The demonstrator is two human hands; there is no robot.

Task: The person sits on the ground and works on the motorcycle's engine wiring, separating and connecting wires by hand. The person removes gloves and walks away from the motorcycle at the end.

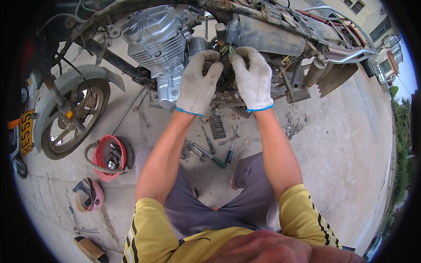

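Note:
Both my hands wear white knit work gloves with blue cuffs and are raised to a partly stripped motorcycle. My right hand (251,75) has its fingertips closed on a bundle of green and yellow electrical wires (232,50) below a dark cylindrical part (233,32). My left hand (199,80) is beside the same wires, thumb and forefinger curled towards them; whether it grips one is hidden. Just left of it stands the finned silver engine (156,42). A dusty side panel (269,36) lies above and right of my right hand.
On the concrete between my feet lie a green-handled screwdriver (218,162), another screwdriver (229,157) and pliers (194,153). A red helmet (104,174) holds sockets at left, near a pink helmet (96,196). The front wheel (102,115) and foot peg (217,126) project nearby.

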